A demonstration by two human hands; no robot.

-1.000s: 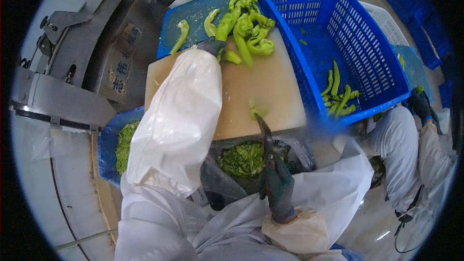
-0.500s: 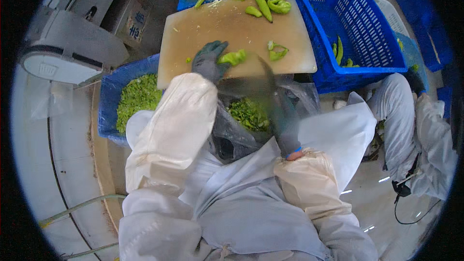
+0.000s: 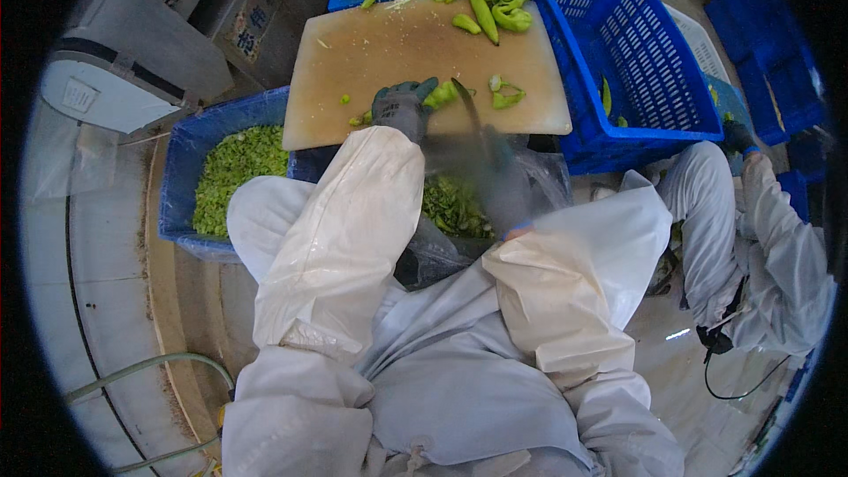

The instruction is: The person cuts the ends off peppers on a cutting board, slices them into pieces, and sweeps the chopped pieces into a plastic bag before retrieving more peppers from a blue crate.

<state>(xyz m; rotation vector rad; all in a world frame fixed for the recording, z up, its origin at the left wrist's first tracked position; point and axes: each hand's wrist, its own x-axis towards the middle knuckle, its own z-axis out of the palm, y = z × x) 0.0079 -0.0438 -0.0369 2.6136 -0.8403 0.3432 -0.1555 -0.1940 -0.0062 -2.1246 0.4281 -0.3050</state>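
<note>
On the cutting board (image 3: 415, 44), my left hand (image 3: 402, 108), in a dark grey glove, presses down on a green pepper (image 3: 439, 95). Its fingers are curled over the pepper, and part of the pepper shows on either side of them. My right hand (image 3: 505, 175), gloved and smeared by motion, grips a knife (image 3: 466, 104), its dark blade upright against the pepper's right end. The knife's handle is hidden in the hand. To the right of the blade lies a cut pepper piece (image 3: 506, 94). Chopped green pepper (image 3: 452, 205) fills a plastic-lined container below the board's near edge.
Whole green peppers (image 3: 496, 0) are heaped at the board's far right corner. A blue perforated crate (image 3: 636, 53) stands right of the board. To the left is a blue bin (image 3: 177, 185) of chopped green pieces. Another person (image 3: 720, 221) sits at the right.
My left hand has shifted to the right over the pepper, and a pepper piece now shows left of it. The knife and right hand have moved slightly left. The view has shifted a little.
</note>
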